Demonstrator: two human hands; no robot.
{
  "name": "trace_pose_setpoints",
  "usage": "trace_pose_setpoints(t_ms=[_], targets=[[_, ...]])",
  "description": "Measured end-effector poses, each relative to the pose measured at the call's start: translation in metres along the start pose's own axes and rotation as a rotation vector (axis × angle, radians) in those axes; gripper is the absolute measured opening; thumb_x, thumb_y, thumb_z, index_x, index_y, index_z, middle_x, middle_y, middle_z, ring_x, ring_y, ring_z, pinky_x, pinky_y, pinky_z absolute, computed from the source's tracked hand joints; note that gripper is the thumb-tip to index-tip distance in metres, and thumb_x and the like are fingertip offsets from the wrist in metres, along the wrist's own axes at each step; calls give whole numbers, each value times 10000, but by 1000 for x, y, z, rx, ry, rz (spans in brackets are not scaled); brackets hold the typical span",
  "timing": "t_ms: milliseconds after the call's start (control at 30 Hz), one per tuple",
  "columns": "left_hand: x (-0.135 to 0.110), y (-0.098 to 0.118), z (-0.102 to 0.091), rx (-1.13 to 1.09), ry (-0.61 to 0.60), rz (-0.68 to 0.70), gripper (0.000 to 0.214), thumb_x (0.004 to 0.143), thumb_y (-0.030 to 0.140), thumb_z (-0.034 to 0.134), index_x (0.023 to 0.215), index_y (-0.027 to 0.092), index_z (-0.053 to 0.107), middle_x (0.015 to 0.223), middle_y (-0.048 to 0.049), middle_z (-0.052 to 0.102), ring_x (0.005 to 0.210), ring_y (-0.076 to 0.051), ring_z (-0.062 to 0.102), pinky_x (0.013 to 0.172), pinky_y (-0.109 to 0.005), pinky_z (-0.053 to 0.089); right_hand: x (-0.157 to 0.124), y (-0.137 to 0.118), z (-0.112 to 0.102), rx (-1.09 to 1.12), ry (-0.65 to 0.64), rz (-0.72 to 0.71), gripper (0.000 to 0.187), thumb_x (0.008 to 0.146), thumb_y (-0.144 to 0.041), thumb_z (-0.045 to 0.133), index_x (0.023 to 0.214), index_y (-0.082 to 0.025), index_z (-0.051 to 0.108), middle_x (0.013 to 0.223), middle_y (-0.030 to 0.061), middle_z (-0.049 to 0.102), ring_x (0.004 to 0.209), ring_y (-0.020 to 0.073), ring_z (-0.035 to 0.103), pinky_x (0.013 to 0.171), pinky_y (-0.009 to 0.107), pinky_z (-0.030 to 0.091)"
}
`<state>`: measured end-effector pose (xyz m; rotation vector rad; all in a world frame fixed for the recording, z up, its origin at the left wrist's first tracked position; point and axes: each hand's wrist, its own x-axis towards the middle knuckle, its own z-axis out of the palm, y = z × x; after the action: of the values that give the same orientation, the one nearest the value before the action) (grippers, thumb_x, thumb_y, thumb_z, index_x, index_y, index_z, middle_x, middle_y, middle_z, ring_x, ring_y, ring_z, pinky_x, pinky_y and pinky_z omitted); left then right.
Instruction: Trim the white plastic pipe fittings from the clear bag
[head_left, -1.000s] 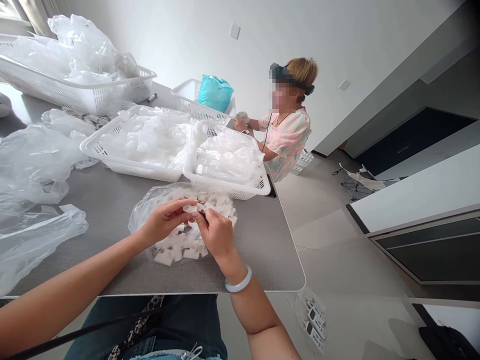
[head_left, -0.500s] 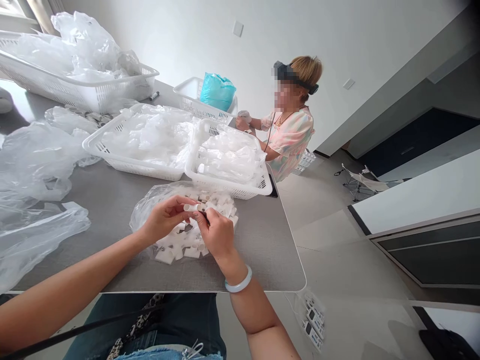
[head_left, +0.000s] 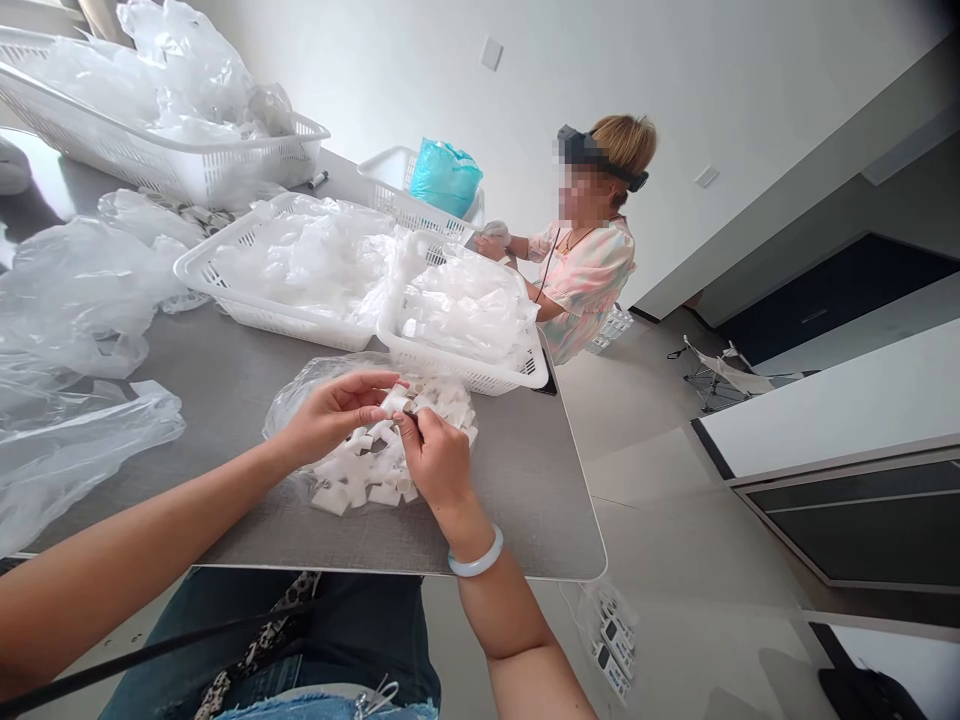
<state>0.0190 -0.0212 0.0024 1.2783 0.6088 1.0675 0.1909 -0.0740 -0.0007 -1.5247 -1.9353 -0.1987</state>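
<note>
My left hand [head_left: 334,413] pinches a small white tube piece [head_left: 395,401] between thumb and fingers. My right hand [head_left: 435,460] is closed just beside it, fingertips meeting the same piece and gripping a thin dark item too small to name. Both hands hover over a pile of small white plastic fittings [head_left: 367,478] lying on a clear plastic bag [head_left: 300,395] on the grey table [head_left: 225,400]. A pale jade bangle [head_left: 475,559] circles my right wrist.
Two white baskets [head_left: 247,312] [head_left: 480,375] full of clear bags stand behind the pile. Another basket [head_left: 187,175] is far left, one with a teal bag [head_left: 445,178] further back. Loose plastic bags [head_left: 75,300] cover the left. A seated person [head_left: 581,265] works at the far end. The table edge [head_left: 592,520] runs right.
Both hands stay together on the small white piece, shifting slightly up and right in view as the camera tilts. Nothing has been put down or picked up.
</note>
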Motion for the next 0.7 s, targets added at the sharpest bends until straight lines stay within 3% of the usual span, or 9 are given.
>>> trace_pose_setpoints(t_ms=[167,367,500,700], targets=[[1,2,1,-29,-29,-51,482,722,321,867,1173,208,740,1265,-119,705,1096,-277,692,855,-324,605,0,1,0,7,-2,5,618,1051,-537,209,658,-204,550,536,-2,559,485,106,509,501,231,270],[1,4,5,-96,-52,-39,373,727,290,875,1061,208,730,992,-48,778,913,-202,742,772,-271,621,1,2,1,28,-22,58,641,1028,-605,183,686,-200,545,536,-13,513,461,96,451,473,223,234],[-1,2,8,-78,-34,21,295,740,260,865,986,203,711,948,-37,776,850,-180,736,740,-267,622,-1,0,1,52,-57,63,631,1034,-589,189,673,-202,532,522,-20,499,444,89,424,468,216,234],[-1,4,8,13,30,-20,364,703,303,874,1017,182,733,1175,-109,720,696,-135,678,599,-249,582,-1,1,-1,43,-57,92,594,1031,-592,230,689,-207,528,549,-18,517,482,96,467,495,218,260]])
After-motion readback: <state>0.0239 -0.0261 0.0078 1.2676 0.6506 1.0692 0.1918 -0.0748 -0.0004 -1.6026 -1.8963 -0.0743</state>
